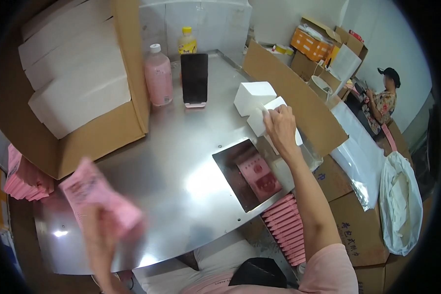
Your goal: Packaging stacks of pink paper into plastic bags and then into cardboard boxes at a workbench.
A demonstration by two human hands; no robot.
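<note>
A pink plastic tissue packet, smeared by motion, is gripped in my left hand over the left front of the steel table. Whether it is one packet or more I cannot tell. At the table's right side, my right hand closes its fingers on a white folded tissue block, partly hidden by the hand. Another white block stands just behind it. Left of my right forearm, a dark rectangular opening in the tabletop shows a pink printed packet within.
A large carton of white tissue blocks fills the left, with pink packets below. A phone and bottles stand at the back. A cardboard panel borders the right; packets line up underneath. Another person sits far right.
</note>
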